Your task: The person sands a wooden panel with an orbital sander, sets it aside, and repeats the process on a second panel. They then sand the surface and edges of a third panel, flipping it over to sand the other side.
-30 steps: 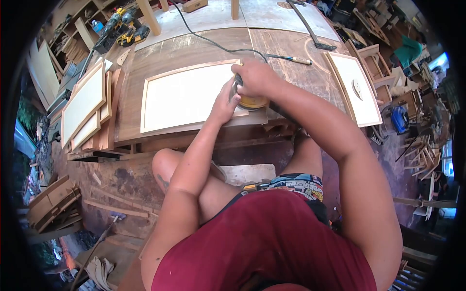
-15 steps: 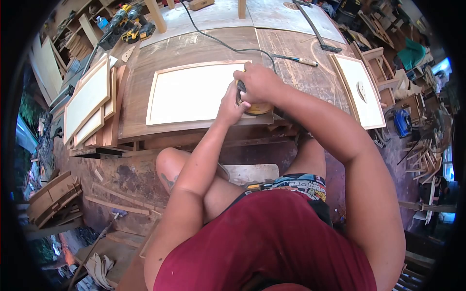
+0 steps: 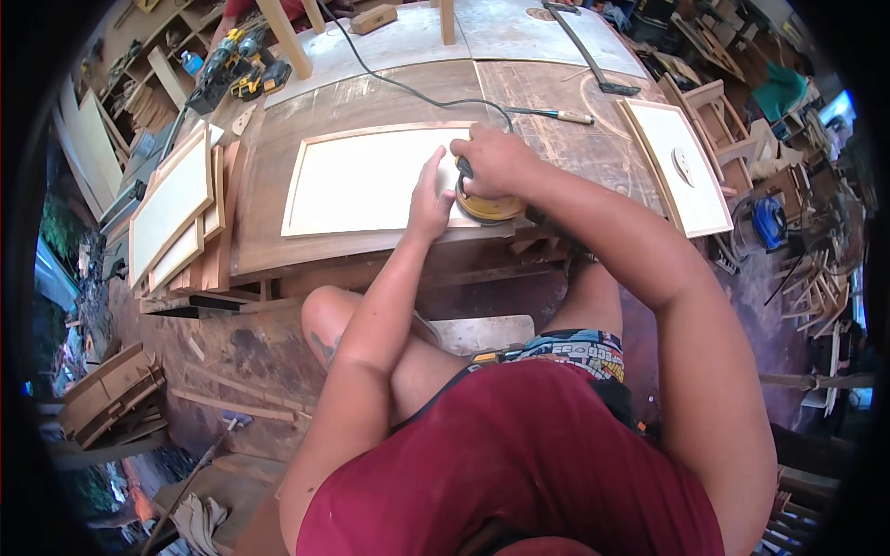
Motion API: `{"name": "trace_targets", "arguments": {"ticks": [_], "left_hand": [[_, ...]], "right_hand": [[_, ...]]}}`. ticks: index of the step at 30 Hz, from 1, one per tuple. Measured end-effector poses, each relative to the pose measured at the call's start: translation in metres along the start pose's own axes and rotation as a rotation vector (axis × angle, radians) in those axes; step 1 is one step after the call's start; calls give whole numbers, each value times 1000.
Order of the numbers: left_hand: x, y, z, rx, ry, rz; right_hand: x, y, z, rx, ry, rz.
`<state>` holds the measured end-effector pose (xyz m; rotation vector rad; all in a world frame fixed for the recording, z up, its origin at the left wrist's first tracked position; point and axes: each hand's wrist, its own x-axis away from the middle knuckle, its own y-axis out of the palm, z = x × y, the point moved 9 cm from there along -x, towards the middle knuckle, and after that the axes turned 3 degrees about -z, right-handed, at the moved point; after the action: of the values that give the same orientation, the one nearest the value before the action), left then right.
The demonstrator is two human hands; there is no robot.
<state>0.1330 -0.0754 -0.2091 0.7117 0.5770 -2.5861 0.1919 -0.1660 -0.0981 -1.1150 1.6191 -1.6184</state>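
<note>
A framed cabinet panel, white in the middle with a pale wooden border, lies flat on the wooden workbench in front of me. My right hand is wrapped over the top of a yellow and black power sander, which sits at the panel's right end near the bench's front edge. Just left of the sander, my left hand is raised over the panel with its fingers stretched up and nothing in them. A dark cord runs back from the sander area across the bench.
More framed panels are stacked on the left. On the right, another panel carries a sanding disc. A brush-like tool and a long bar clamp lie farther back. Cordless drills stand at the back left.
My left hand has let go of the sander and moved slightly left, its fingers now straightened. My right hand keeps its hold on the sander. The whole view has shifted a little.
</note>
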Motion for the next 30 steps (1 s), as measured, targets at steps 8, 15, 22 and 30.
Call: {"name": "trace_targets", "arguments": {"ticks": [8, 15, 22, 30], "left_hand": [[22, -20, -13, -817, -230, -843], [42, -41, -25, -1075, -253, -745], [37, -37, -28, -1098, -306, -670], [31, -32, -29, -1121, -422, -713]], "right_hand": [[-3, -2, 4, 0, -7, 4], [4, 3, -10, -3, -62, -4], [11, 4, -13, 2, -50, 2], [2, 6, -19, 2, -28, -5]]}}
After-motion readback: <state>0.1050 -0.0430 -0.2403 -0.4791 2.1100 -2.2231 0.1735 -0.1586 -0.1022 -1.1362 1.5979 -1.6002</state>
